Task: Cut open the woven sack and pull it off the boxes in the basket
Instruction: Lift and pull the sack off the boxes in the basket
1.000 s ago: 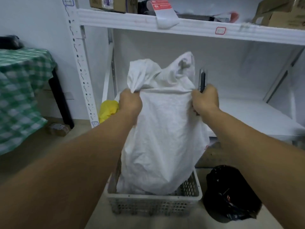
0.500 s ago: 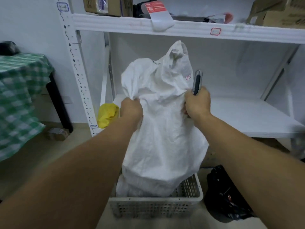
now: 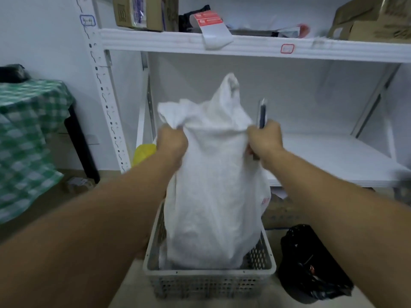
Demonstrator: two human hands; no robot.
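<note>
A white woven sack (image 3: 213, 192) stands upright in a grey perforated plastic basket (image 3: 209, 283) on the floor. My left hand (image 3: 172, 143) grips a bunch of the sack's cloth near its top left. My right hand (image 3: 264, 141) grips the cloth at the top right and also holds a dark utility knife (image 3: 262, 113), which points upward. The sack's loose upper end sticks up between my hands. The boxes are hidden inside the sack.
A white metal shelf rack (image 3: 244, 44) stands right behind the basket, with cardboard boxes (image 3: 138, 12) on its upper board. A black plastic bag (image 3: 311, 263) lies right of the basket. A yellow bag (image 3: 143, 153) sits at the left. A green checked tablecloth (image 3: 26, 138) covers a table at far left.
Both hands keep their grip on the sack's top and have shifted with it a little; the loose upper end has flopped about, and the sack looks stretched taller above the basket.
</note>
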